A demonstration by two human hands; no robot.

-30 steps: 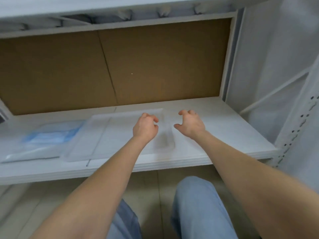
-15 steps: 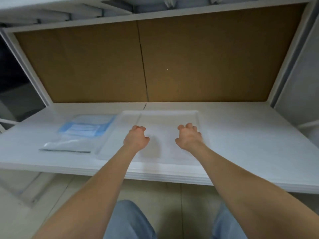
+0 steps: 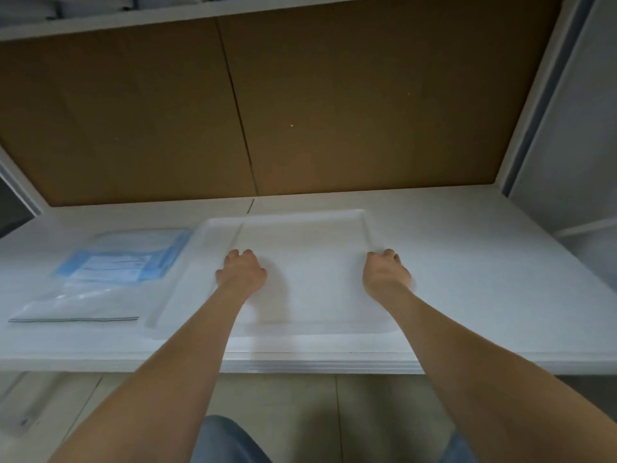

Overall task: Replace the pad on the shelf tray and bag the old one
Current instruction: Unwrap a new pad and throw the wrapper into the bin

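Note:
A shallow translucent tray (image 3: 197,242) lies on the white shelf (image 3: 494,282). A white pad (image 3: 310,259) covers most of its floor. My left hand (image 3: 242,272) rests on the pad's left edge, its fingers curled down around that edge. My right hand (image 3: 384,272) sits at the pad's right edge by the tray's right rim, fingers curled there too. Left of the tray lies a clear plastic bag (image 3: 76,302) with a blue-and-white packet (image 3: 123,262) on or in it.
A brown back board (image 3: 334,111) closes off the rear of the shelf bay, with another shelf close overhead. White uprights stand at both sides. My knees in blue jeans (image 3: 227,442) are below the shelf's front edge.
My view has swung left to centre on the tray. Both hands have spread apart, the left to the pad's left edge and the right to its right edge.

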